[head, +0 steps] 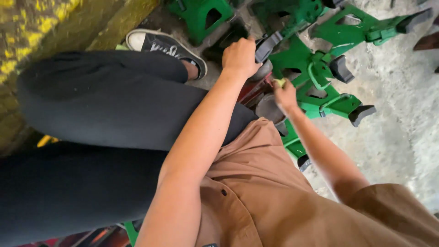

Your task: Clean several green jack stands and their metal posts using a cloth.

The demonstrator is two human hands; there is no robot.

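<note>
I look down past my brown shirt and black trousers at a green metal frame [297, 59] with dark blade tips lying on concrete. My left hand [240, 57] is closed around a dark part at the frame's centre. My right hand [284, 93] grips a small yellow-green object just right of it, above a round grey metal part [267, 107] and a red piece [251, 87]. What exactly the right hand holds is too small to tell.
My left shoe [164, 45], black with a white toe, rests beside the frame. A yellow-painted kerb or beam [55, 23] runs along the upper left. Grey concrete floor [398, 114] spreads to the right. More green arms with dark tips [361, 114] stick out rightward.
</note>
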